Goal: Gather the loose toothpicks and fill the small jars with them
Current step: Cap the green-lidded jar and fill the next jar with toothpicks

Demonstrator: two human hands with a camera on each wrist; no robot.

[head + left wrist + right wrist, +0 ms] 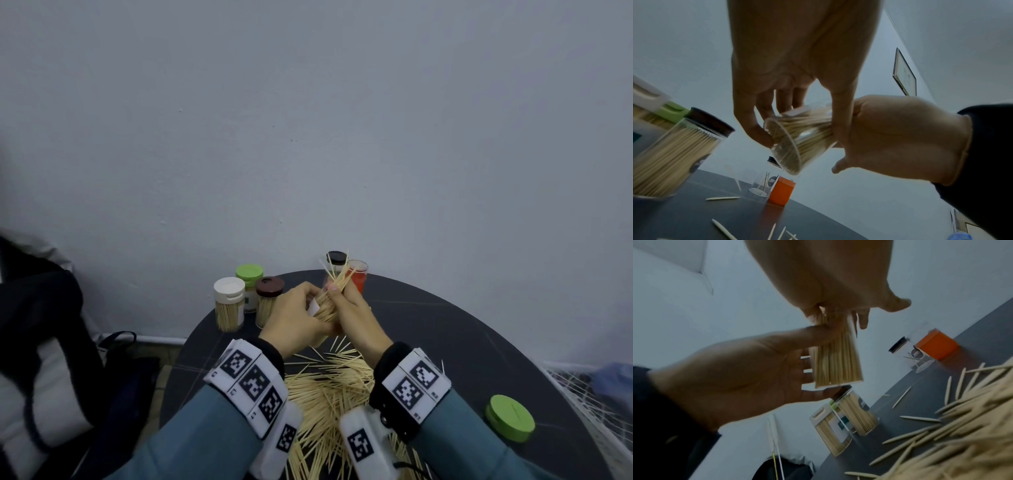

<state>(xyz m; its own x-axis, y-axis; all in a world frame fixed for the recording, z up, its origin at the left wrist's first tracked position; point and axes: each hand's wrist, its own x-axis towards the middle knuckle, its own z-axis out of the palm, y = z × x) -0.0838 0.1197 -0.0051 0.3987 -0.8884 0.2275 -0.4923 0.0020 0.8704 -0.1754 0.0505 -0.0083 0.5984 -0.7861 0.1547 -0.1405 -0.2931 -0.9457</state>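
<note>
Above the dark round table [445, 342] my left hand [308, 305] grips a small clear jar [797, 142], tilted and packed with toothpicks. My right hand [344, 296] pinches a bundle of toothpicks [337, 277] at the jar's mouth, their tips fanning upward. In the right wrist view the bundle [830, 356] runs from my right fingers down into the jar held in my left palm. A big pile of loose toothpicks [329, 394] lies on the table under my wrists.
Filled jars with white [228, 305], green [249, 274] and brown [269, 298] lids stand at the back left. A black-lidded jar [336, 260] and an orange one [358, 277] stand behind my hands. A loose green lid [510, 421] lies at the right.
</note>
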